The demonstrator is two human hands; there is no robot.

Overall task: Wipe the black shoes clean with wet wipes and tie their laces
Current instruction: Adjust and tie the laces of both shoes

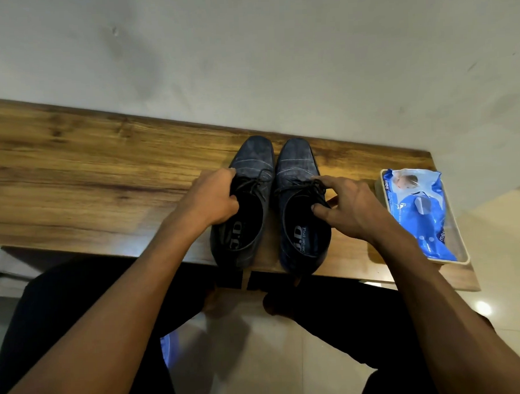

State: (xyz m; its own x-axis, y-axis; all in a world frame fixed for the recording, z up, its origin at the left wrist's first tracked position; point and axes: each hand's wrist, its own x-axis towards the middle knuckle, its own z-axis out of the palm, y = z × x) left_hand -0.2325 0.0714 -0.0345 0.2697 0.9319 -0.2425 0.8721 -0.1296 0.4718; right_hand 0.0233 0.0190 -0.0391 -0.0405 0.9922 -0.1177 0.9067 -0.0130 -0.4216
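Note:
Two dusty black lace-up shoes stand side by side on the wooden table point(103, 174), toes toward the wall. My left hand point(212, 197) grips the left shoe point(251, 164) at its opening, thumb inside and fingers curled over the outer side. My right hand point(347, 206) holds the right shoe point(296, 165) by its outer side, with the index finger on the laces and the thumb at the collar. Both pairs of laces lie loose. A blue pack of wet wipes point(417, 210) lies in a tray point(460, 247) to the right of the shoes.
The table stands against a pale wall point(246, 48); its right end lies just past the tray. The heels of both shoes reach the near edge. My knees in dark trousers are under the table, above a light tiled floor point(260, 360).

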